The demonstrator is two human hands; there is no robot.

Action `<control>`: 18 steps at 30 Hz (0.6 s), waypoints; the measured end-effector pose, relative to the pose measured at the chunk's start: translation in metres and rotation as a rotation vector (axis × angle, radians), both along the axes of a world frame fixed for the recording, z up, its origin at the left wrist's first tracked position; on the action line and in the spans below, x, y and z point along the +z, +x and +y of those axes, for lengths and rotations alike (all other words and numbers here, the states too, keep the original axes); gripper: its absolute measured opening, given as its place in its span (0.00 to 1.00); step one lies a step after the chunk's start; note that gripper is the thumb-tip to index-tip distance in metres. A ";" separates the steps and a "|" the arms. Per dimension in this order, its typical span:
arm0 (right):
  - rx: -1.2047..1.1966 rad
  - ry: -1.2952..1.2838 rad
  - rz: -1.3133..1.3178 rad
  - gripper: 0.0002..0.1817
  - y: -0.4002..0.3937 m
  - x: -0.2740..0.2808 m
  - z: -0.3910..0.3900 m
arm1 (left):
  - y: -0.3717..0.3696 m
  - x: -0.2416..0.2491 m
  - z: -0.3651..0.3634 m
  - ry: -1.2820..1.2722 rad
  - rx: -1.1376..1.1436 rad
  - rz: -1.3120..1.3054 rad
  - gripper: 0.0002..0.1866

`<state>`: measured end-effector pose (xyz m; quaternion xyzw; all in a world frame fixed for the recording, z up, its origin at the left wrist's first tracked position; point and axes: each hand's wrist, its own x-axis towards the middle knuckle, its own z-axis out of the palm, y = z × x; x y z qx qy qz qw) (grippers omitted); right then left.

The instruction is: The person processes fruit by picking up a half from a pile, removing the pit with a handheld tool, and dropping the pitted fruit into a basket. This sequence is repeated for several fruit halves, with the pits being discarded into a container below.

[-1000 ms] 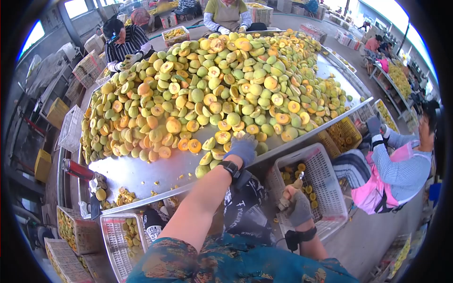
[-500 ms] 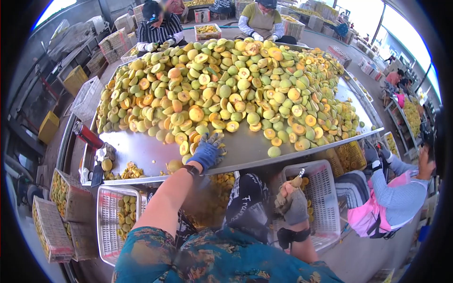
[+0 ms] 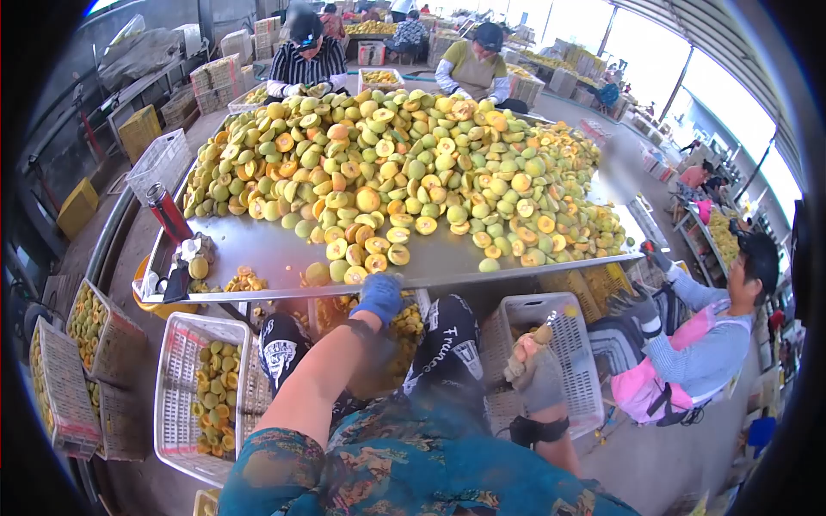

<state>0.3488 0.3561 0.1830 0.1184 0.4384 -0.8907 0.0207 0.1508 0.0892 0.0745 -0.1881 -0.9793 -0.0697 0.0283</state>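
My left hand [image 3: 379, 298], in a blue glove, is at the near edge of the metal table [image 3: 284, 258], right below a cluster of halved yellow-green fruit [image 3: 376, 263] that look like peaches. Its fingers are smeared and partly hidden. My right hand [image 3: 533, 365], in a grey glove with stained fingers, is closed low over a white crate [image 3: 582, 365] on the right. A small metal-tipped tool [image 3: 549, 319] sticks up out of that fist, blurred. Between my knees, below the table edge, lies more cut fruit [image 3: 404, 331].
A big heap of fruit [image 3: 404, 163] covers the table. A red flask [image 3: 169, 213] stands at its left end. White crate [image 3: 163, 387] with fruit halves sits at my left. A co-worker [image 3: 705, 318] sits close on the right; two people [image 3: 305, 56] work across the table.
My left hand has drawn back from the fruit to the table edge, and several halves now lie nearer that edge. The right fist stays low over the crate. The view has shifted.
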 end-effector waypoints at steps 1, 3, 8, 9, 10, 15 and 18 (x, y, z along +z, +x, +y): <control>0.004 0.051 -0.009 0.06 0.007 0.003 -0.003 | -0.004 0.003 -0.007 -0.068 0.036 -0.098 0.17; 0.015 0.042 0.034 0.06 0.018 0.008 -0.002 | -0.011 -0.007 -0.021 -0.124 0.069 -0.183 0.17; 0.014 0.086 0.098 0.05 0.053 0.024 -0.004 | -0.015 -0.027 -0.031 -0.151 0.151 0.029 0.11; 0.002 0.087 0.102 0.05 0.061 0.025 -0.003 | -0.016 -0.026 -0.031 -0.150 0.139 0.034 0.11; -0.010 0.057 0.113 0.05 0.070 0.026 0.000 | -0.018 -0.026 -0.030 -0.157 0.156 0.035 0.11; -0.150 0.085 0.158 0.05 0.116 0.024 0.022 | -0.009 -0.014 -0.023 -0.154 0.176 0.002 0.12; -0.200 0.080 0.142 0.06 0.145 0.025 0.038 | -0.029 -0.046 -0.028 -0.166 0.165 0.092 0.13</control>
